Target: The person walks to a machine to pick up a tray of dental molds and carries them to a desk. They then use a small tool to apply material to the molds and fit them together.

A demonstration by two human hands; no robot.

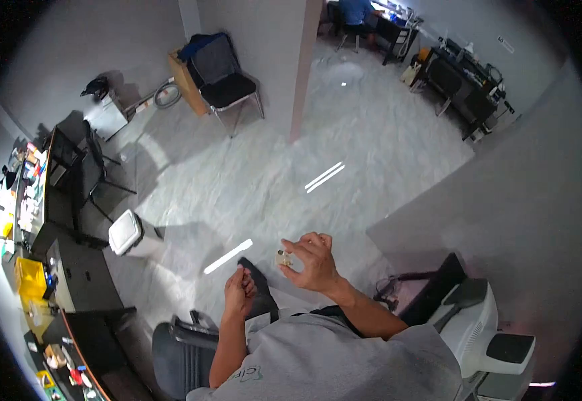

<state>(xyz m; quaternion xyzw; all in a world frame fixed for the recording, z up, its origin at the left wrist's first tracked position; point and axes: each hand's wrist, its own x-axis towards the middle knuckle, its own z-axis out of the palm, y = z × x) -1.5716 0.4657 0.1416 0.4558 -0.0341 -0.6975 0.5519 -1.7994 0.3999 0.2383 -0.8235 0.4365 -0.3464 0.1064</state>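
Out in front of my grey shirt [344,361], my right hand [314,262] pinches a small pale, round-edged piece [283,258] between thumb and fingertips. The piece has a dark spot near its top and yellowish parts lower down; its exact kind is too small to make out. My left hand [239,294] is a little lower and to the left, apart from the piece. Its fingers are curled closed, and whatever they may hold is hidden. Below the hands are my dark-clothed leg [259,284] and the pale floor.
A white lidded bin [127,230] stands left, beside cluttered workbenches [60,194]. Beside me are a black chair [177,354] and a white machine [468,327]. Further off are a black chair [224,87], a wall edge [301,80], desks [461,87] and a seated person [356,13].
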